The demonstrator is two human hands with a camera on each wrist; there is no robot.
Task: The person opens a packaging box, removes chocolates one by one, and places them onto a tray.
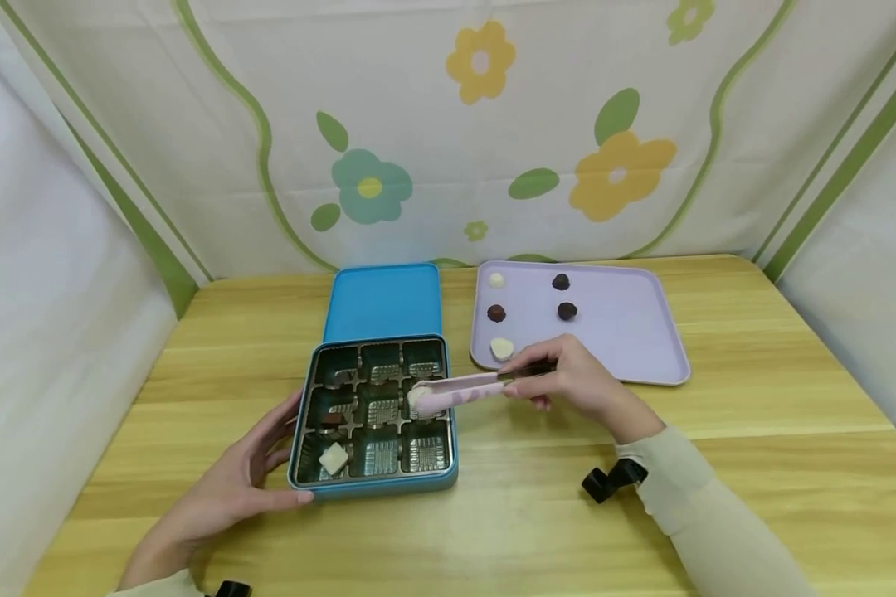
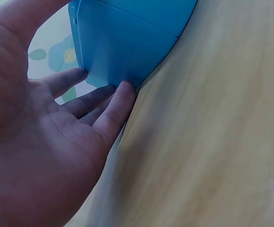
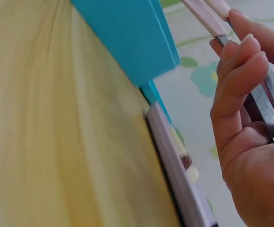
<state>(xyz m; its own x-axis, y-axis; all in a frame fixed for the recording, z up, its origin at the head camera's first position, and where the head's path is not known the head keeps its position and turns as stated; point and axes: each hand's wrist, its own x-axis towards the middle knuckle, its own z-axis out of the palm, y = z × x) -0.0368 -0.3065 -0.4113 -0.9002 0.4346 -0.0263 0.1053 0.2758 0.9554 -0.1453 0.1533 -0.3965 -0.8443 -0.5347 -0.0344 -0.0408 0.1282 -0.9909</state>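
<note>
A blue tin (image 1: 374, 489) with a divided dark insert stands on the table. My left hand (image 1: 231, 477) rests against its left side, thumb at the front-left corner; the left wrist view shows the extended fingers (image 2: 123, 97) touching the tin's wall. My right hand (image 1: 567, 381) grips metal tongs (image 1: 466, 391) with pale pink ends. Between their tips is a white chocolate (image 1: 416, 395), at the middle compartment of the right column. A white square chocolate (image 1: 333, 458) lies in the front-left compartment, with a brown chocolate (image 1: 333, 419) in the one behind it.
The tin's blue lid (image 1: 383, 303) lies behind it. To the right, a lilac tray (image 1: 627, 332) holds several dark, brown and white chocolates, including a white one (image 1: 502, 349) near its front-left corner. A flowered curtain (image 1: 426, 124) hangs along the table's back edge.
</note>
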